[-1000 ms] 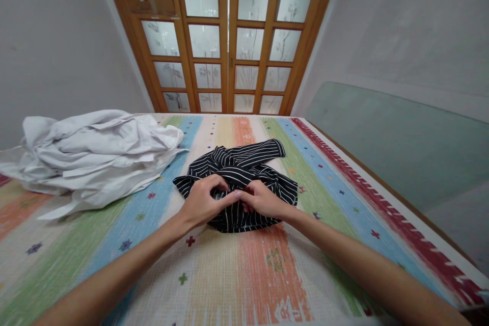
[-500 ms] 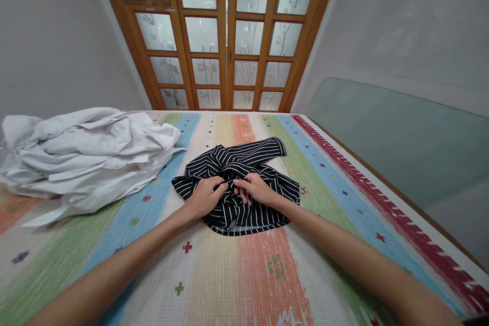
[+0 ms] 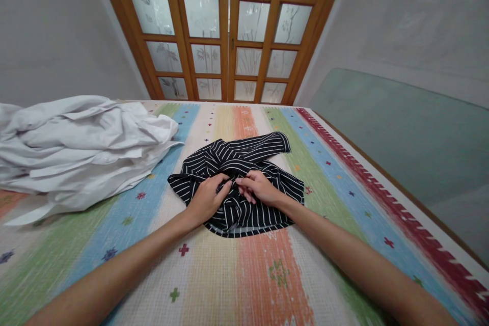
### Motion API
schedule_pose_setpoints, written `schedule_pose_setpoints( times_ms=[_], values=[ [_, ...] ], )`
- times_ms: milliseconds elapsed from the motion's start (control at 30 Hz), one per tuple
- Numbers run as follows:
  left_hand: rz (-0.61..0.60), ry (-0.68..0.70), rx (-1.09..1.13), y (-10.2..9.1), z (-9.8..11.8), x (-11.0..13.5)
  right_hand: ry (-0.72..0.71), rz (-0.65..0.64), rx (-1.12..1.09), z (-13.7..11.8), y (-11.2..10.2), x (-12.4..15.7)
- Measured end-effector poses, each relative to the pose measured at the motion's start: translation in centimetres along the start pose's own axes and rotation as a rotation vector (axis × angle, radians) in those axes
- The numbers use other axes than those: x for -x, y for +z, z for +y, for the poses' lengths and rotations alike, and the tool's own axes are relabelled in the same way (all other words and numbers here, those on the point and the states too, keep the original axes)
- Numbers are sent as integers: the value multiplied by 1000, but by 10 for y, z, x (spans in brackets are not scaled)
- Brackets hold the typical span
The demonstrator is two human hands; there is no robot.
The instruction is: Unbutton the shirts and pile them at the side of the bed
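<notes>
A black shirt with thin white stripes [image 3: 263, 147] lies crumpled in front of me, one sleeve stretched toward the far right and its curved hem facing me. My left hand [image 3: 208, 196] is closed on the bunched cloth at the middle of the shirt, thumb and fingers pinching it. Close beside it, my right hand [image 3: 260, 188] also pinches the cloth, its lower fingers curled under. The fingertips of both hands nearly meet. What exactly sits between them is too small to make out beyond dark fabric.
A heap of white garments [image 3: 87, 147] lies to the left. Beneath everything is a colourful striped cloth [image 3: 214, 275] over a flat surface. Beyond its far edge stand wooden doors with glass panes [image 3: 206, 58]. A pale green panel [image 3: 405, 122] leans along the right wall.
My view has tilted down and come slightly closer. Both hands stay at the middle of the shirt, with only slight finger movement; the shirt keeps nearly the same shape.
</notes>
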State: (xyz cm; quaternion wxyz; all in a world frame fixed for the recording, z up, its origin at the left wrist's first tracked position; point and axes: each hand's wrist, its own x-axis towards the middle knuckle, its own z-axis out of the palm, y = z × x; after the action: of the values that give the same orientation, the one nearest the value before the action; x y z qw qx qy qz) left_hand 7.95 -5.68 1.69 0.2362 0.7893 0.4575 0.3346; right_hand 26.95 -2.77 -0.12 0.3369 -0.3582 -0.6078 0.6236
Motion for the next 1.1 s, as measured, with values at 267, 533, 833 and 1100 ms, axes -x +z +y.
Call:
schedule_pose_setpoints(
  times_ms=[267, 533, 833, 1100],
  values=[
    [-48, -13, 53, 1, -2, 3, 4, -37, 33, -5, 3, 3],
    [-8, -167, 355, -6, -3, 4, -3, 65, 56, -1, 7, 3],
    [226, -207, 574, -32, 2, -5, 2, 522, -406, -23, -8, -5],
    [406, -76, 763, -74, 43, -12, -225, 527, -407, -78, -22, 15]
  ],
)
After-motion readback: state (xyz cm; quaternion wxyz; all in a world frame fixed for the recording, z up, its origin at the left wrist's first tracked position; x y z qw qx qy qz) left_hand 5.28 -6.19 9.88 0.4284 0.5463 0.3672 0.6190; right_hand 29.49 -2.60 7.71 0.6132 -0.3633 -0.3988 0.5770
